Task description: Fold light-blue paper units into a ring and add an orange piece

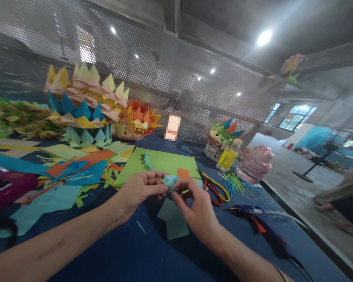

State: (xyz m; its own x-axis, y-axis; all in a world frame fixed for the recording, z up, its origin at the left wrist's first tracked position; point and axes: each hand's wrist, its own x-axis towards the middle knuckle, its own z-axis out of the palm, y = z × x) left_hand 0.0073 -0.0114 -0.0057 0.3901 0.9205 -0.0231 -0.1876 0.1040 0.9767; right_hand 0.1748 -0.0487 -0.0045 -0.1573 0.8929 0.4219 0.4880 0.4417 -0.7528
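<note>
Between my two hands is a small folded piece of light blue paper [171,182]. My left hand [144,187] pinches its left side between thumb and fingers. The fingertips of my right hand [194,199] grip its right edge. Below them, pale blue-green paper squares [175,221] lie on the dark blue table. Just behind my hands are a large green sheet [164,157] and a small orange square [182,173]. Scissors with red and yellow handles [216,190] rest right of my right hand. A thin curled blue strip [147,160] lies on the green sheet.
A dark blue glue gun [261,225] lies at the right. Paper scraps [61,168] cover the left side, before folded-paper crowns [82,107]. A yellow-labelled bottle [228,158], a pink jar [254,163] and cut strips [233,183] stand or lie right. A person's feet [326,206] show beyond the table.
</note>
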